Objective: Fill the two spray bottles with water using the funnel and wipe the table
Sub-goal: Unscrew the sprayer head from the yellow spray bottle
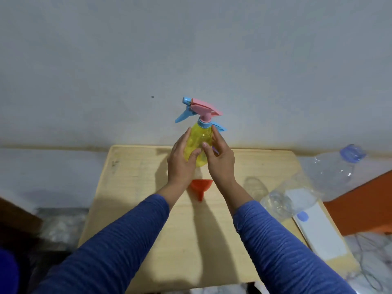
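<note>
A yellow spray bottle [199, 143] with a pink and blue trigger head stands upright near the far edge of the wooden table [131, 187]. My left hand [180, 160] holds its left side, fingers curved round the body. My right hand [220, 160] holds its right side. Behind my right hand a blue trigger and a bit of purple show from a second spray bottle [218, 128], mostly hidden. A red funnel [200, 186] lies on the table just below my wrists.
Two clear plastic water bottles lie at the right: one [284, 200] on the table's right edge, one with a blue cap [339, 166] beyond it. A white cloth or pad [318, 232] lies at the right edge. An orange surface [364, 204] is farther right.
</note>
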A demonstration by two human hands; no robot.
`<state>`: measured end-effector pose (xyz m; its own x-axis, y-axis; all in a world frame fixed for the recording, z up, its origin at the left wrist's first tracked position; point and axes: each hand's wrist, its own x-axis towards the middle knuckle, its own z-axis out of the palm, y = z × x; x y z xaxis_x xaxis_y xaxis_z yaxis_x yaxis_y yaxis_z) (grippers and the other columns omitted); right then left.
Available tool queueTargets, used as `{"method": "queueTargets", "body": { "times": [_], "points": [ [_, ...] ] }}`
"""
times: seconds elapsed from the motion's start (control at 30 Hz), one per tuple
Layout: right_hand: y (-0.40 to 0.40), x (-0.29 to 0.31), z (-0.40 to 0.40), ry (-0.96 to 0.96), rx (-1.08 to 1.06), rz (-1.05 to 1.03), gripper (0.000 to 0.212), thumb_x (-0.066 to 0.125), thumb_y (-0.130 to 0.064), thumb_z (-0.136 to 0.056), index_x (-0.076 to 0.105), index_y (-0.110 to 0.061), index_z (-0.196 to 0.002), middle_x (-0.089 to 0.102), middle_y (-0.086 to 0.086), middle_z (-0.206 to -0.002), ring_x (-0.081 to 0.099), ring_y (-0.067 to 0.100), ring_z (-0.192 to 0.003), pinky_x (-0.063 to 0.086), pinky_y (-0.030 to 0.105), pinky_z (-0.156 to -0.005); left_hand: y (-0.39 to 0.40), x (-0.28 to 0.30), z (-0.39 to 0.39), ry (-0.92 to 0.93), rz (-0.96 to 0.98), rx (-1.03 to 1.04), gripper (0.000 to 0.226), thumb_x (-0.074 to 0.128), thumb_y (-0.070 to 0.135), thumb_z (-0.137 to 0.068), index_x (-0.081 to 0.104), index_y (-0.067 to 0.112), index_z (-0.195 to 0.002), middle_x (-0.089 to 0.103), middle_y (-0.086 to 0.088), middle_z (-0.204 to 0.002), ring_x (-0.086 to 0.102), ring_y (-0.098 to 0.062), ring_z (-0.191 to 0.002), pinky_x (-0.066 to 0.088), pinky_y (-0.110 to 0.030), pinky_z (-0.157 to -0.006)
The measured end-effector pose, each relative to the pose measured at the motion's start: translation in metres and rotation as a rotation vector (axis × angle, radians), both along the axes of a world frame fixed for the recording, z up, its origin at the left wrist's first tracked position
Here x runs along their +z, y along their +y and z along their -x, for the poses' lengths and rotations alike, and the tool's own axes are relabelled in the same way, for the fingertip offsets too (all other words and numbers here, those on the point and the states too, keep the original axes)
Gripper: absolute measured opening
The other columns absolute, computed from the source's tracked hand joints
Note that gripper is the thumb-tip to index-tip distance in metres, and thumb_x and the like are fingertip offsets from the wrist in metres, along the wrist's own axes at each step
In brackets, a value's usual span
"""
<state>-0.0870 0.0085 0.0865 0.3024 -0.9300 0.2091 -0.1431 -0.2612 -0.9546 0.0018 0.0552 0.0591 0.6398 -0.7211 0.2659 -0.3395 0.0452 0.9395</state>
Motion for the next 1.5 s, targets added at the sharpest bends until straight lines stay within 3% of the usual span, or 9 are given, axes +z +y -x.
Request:
{"method": "queueTargets", "body": {
  "times": [0.13, 0.37, 0.5, 0.63, 0.77, 0.93, 1.07, 1.27, 1.5],
  "points": [
    [0.020, -0.003, 0.047, 0.007, 0.047, 0.010, 0.053, 0.062, -0.014, -0.088, 0.047, -0.032, -0.135, 0.056, -0.008, -0.134, 0.055, 0.006, -0.119, 0.044, 0.027, -0.101, 0.025, 0.001, 0.045, -0.060, -0.018, 0.038, 0.060, 0.063, 0.020, -0.087, 0.038, 0.032, -0.140, 0.049, 0.007, -0.138, 0.045, -0.009, -0.125, 0.040, -0.028, -0.102],
    [0.064, -0.032, 0.125, -0.022, 0.116, -0.033, 0.051, 0.062, -0.011, -0.088, 0.049, -0.031, -0.132, 0.059, -0.009, -0.129, 0.057, -0.002, -0.112, 0.047, 0.018, -0.094, 0.077, -0.029, 0.133, -0.074, -0.067, 0.112, 0.058, 0.060, 0.027, -0.090, 0.034, 0.030, -0.142, 0.045, 0.009, -0.138, 0.042, -0.006, -0.125, 0.036, -0.023, -0.100],
    [0.082, -0.062, 0.158, 0.016, 0.156, -0.078, 0.050, 0.063, -0.010, -0.087, 0.050, -0.027, -0.132, 0.058, -0.009, -0.128, 0.057, 0.007, -0.114, 0.045, 0.009, -0.089, 0.101, -0.059, 0.166, -0.066, -0.127, 0.109, 0.066, 0.064, 0.021, -0.087, 0.031, 0.027, -0.144, 0.042, 0.002, -0.144, 0.041, -0.013, -0.130, 0.036, -0.028, -0.104],
    [0.092, -0.083, 0.176, 0.047, 0.164, -0.118, 0.047, 0.064, -0.011, -0.086, 0.053, -0.026, -0.129, 0.060, -0.011, -0.123, 0.058, 0.011, -0.112, 0.048, 0.018, -0.092, 0.112, -0.081, 0.182, -0.060, -0.172, 0.116, 0.079, 0.071, 0.014, -0.078, 0.030, 0.027, -0.144, 0.044, -0.001, -0.143, 0.043, -0.017, -0.129, 0.039, -0.036, -0.104],
    [0.095, -0.088, 0.179, 0.056, 0.189, -0.121, 0.045, 0.065, -0.009, -0.085, 0.054, -0.021, -0.127, 0.061, -0.010, -0.120, 0.058, 0.009, -0.110, 0.046, 0.008, -0.086, 0.114, -0.093, 0.188, -0.058, -0.159, 0.174, 0.080, 0.072, 0.011, -0.075, 0.033, 0.025, -0.143, 0.047, -0.001, -0.140, 0.046, -0.018, -0.127, 0.040, -0.032, -0.102],
    [0.098, -0.087, 0.177, 0.042, 0.155, -0.084, 0.043, 0.068, -0.012, -0.083, 0.053, -0.027, -0.121, 0.059, -0.010, -0.117, 0.058, 0.007, -0.108, 0.048, 0.022, -0.091, 0.114, -0.100, 0.187, -0.031, -0.099, 0.208, 0.076, 0.069, 0.007, -0.076, 0.035, 0.025, -0.141, 0.049, 0.000, -0.138, 0.048, -0.014, -0.123, 0.041, -0.029, -0.100],
    [0.106, -0.078, 0.173, -0.066, 0.044, 0.078, 0.045, 0.074, -0.013, -0.078, 0.046, -0.036, -0.104, 0.056, -0.002, -0.109, 0.059, 0.018, -0.104, 0.050, 0.033, -0.091, 0.115, -0.102, 0.187, -0.059, -0.072, 0.196, 0.074, 0.064, 0.014, -0.076, 0.034, 0.021, -0.142, 0.044, 0.008, -0.138, 0.045, -0.010, -0.125, 0.040, -0.028, -0.102],
    [0.095, -0.063, 0.149, -0.038, 0.134, 0.269, 0.036, 0.075, -0.010, -0.074, 0.056, -0.018, -0.104, 0.060, 0.000, -0.100, 0.060, 0.019, -0.095, 0.049, 0.029, -0.082, 0.113, -0.106, 0.186, -0.140, -0.058, 0.221, 0.070, 0.064, 0.018, -0.074, 0.037, 0.010, -0.138, 0.040, 0.007, -0.131, 0.038, 0.002, -0.120, 0.031, -0.014, -0.100],
    [0.082, -0.064, 0.146, -0.007, 0.151, 0.373, 0.032, 0.073, -0.004, -0.075, 0.054, -0.021, -0.095, 0.055, -0.004, -0.090, 0.055, 0.014, -0.083, 0.044, 0.021, -0.072, 0.111, -0.105, 0.182, -0.160, -0.046, 0.228, 0.071, 0.057, 0.034, -0.074, 0.040, 0.011, -0.138, 0.042, 0.008, -0.136, 0.042, -0.001, -0.123, 0.038, -0.022, -0.101]
  ]
}}
